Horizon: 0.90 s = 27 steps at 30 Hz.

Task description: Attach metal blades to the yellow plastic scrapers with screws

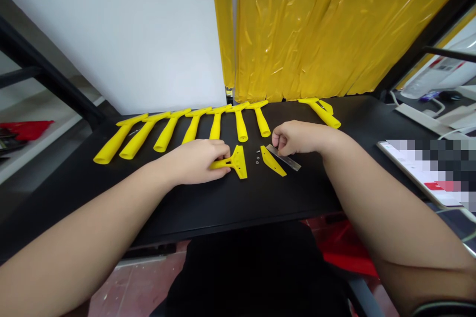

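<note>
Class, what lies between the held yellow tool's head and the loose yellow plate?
Head view: a small screw-like piece and two small rings, on the black table.

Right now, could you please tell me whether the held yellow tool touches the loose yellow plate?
Apart: the head view shows black tabletop between the held yellow tool and the yellow plate.

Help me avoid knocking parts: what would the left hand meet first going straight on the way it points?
Led by the yellow tool it holds, the left hand would likely meet the small metal rings first, though height is unclear and it might pass above.
</note>
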Tool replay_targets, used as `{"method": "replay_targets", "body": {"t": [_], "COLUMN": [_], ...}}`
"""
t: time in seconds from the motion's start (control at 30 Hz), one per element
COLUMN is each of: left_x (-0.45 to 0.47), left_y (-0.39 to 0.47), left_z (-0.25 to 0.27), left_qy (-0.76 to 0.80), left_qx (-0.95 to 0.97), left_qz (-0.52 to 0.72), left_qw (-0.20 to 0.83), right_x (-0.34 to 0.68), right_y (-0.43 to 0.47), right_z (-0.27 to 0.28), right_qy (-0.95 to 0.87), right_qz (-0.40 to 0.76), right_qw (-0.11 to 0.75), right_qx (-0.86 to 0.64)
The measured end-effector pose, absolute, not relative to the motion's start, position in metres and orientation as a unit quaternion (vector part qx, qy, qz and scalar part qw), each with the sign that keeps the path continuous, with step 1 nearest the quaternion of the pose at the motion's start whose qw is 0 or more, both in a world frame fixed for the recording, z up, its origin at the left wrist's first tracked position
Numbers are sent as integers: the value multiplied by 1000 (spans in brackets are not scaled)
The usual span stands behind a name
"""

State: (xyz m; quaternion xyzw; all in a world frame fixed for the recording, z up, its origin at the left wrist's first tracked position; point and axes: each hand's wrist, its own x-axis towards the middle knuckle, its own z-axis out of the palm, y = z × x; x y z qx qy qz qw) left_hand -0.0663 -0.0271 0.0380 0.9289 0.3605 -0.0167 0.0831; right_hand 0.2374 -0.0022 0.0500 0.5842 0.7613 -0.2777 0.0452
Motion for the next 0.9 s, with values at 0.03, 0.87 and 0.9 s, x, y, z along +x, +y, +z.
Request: {"method": "replay_targets", "body": {"t": [0.03, 0.87, 0.9], "left_x": [-66, -69, -69], "left_y": [-27, -26, -26], "left_z": [38, 38, 38], "left_qy": [362, 350, 349], "left_qx": [928, 933, 934], "left_qz": [-18, -34, -32], "left_qw": [83, 74, 75], "right_x": [239, 240, 241], "right_y": [-2, -3, -3], "right_z": [50, 47, 47], "right_qy": [762, 773, 776], "right_qz": [-277, -220, -217], "right_qw": [48, 66, 62], "right_qx": [583, 591, 589]}}
